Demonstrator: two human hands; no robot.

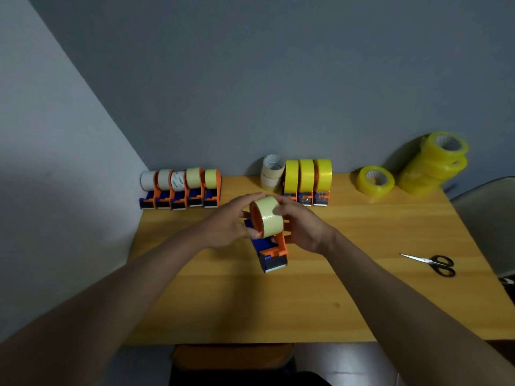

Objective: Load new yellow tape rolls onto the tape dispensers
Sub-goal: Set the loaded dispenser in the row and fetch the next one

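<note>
An orange and blue tape dispenser (pixel 271 253) is held above the middle of the wooden table (pixel 306 302), with a pale, nearly used-up tape roll (pixel 268 215) on its hub. My left hand (pixel 231 222) grips the roll's left side with curled fingers. My right hand (pixel 302 227) holds the dispenser and the roll from the right. Several dispensers with pale rolls (pixel 181 188) line the back left. Three dispensers with full yellow rolls (pixel 308 181) stand at the back centre. New yellow rolls lie at the back right: one alone (pixel 374 181) and a leaning stack (pixel 434 164).
Two empty pale cores (pixel 272 172) are stacked beside the loaded dispensers. Black-handled scissors (pixel 433 264) lie on the table's right side. Grey walls close off the left and back. A chair (pixel 490 215) stands at the right edge.
</note>
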